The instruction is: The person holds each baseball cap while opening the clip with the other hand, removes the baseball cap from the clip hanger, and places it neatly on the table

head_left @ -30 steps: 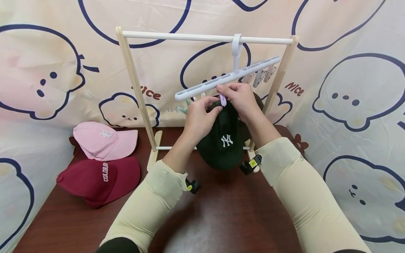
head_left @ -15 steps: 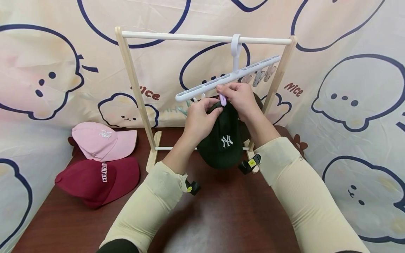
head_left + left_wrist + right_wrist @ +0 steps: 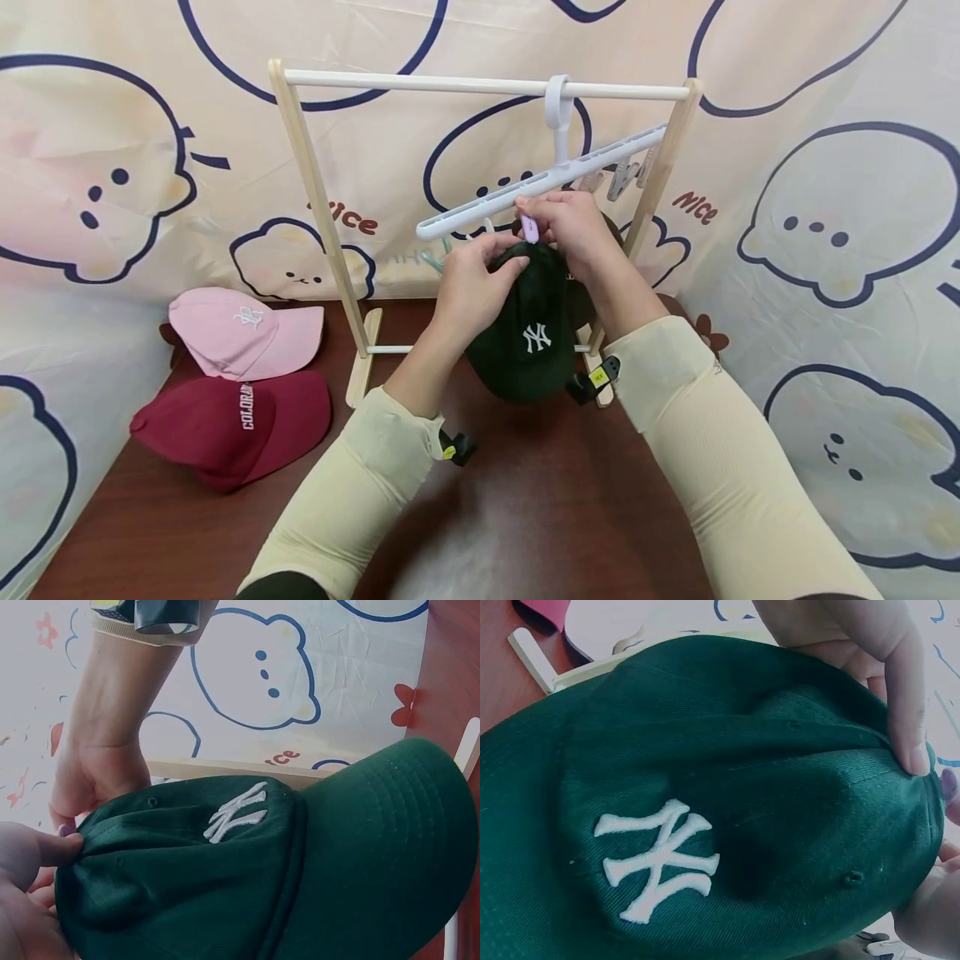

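Raised slightly, the clip (image 3: 529,229) pinched by the right hand (image 3: 573,229) below the hanger (image 3: 542,181) edge adjoins the cap (image 3: 523,329) gripped by the left hand (image 3: 476,285); fastening apparently next requires aligning both.

Head view: worn on my head, facing forward and down; farthest off, covering rack (image 3: 480,84), counter (image 3: 517,525), left hand (image 3: 476,283), right hand (image 3: 573,229). Left wrist view: close, sideways, green cap (image 3: 172,892) with brim (image 3: 390,855) rightward. Right wrist view: closest, sideways, brim leftward. Common to all three: white lettering (image 3: 238,813).
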`<state>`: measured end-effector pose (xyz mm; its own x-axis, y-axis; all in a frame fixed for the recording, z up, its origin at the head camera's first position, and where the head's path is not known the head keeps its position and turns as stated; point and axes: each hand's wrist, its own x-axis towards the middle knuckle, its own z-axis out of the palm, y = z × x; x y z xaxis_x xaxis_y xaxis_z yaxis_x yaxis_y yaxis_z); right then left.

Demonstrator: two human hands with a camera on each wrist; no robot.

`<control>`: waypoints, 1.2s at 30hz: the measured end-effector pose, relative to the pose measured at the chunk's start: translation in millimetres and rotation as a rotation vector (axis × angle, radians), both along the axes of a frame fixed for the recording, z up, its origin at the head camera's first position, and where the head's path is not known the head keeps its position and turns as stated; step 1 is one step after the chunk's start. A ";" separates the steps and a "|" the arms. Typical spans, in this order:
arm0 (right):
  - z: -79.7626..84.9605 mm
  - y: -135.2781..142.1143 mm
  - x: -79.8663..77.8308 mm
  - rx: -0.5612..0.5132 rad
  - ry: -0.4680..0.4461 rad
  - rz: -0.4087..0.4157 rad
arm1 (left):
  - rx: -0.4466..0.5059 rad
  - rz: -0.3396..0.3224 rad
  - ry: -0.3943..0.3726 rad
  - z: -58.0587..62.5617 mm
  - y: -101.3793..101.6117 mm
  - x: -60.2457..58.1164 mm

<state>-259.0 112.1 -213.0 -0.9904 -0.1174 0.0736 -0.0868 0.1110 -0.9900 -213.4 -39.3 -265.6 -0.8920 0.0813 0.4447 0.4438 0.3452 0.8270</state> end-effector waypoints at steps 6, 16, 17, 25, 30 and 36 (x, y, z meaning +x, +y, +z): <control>2.6 1.0 0.3 -0.041 -0.051 0.024 | -0.004 -0.008 -0.003 -0.5 -0.9 6.2; 3.1 3.8 0.8 -0.031 -0.103 0.047 | 0.003 -0.046 -0.022 -24.2 0.9 19.6; 3.0 4.1 0.9 -0.032 -0.103 0.045 | 0.006 -0.053 -0.029 -28.0 1.4 20.3; 1.3 10.4 1.9 -0.017 -0.096 0.041 | 0.063 -0.077 -0.148 -64.2 -2.0 17.3; 0.1 13.5 2.1 -0.015 -0.078 0.045 | 0.152 -0.040 -0.229 -90.1 -14.7 5.6; -0.3 13.1 1.4 -0.028 -0.077 0.060 | 0.358 0.043 -0.363 -110.0 -37.8 -7.9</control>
